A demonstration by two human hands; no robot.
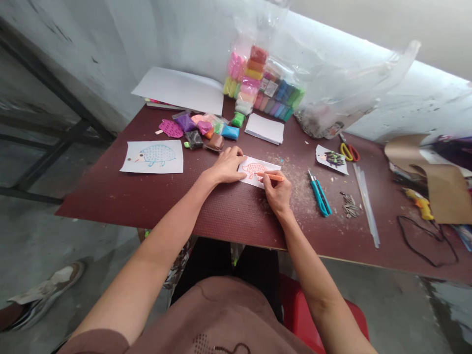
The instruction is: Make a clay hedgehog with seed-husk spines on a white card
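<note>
On the table in front of me lies a small white card [254, 165] with an orange line drawing of a hedgehog-like animal. My left hand [227, 166] rests flat at the card's left edge, with thumb and fingers apart. An orange felt-tip pen [273, 177] is held in my right hand [279, 194], its tip at the lower part of the drawing. To the left lies a larger paper [167, 164] bearing a blue hedgehog drawing. Off to the right is a small paper [334, 161] with a dark and green hedgehog figure on it.
Bagged clay [206, 125] and a stack of white cards [264, 129] sit behind my hands. A teal utility knife [320, 194], scissors [349, 151], metal bits [350, 205], glue sticks [366, 206] and a yellow glue gun [419, 202] with its cord lie to the right.
</note>
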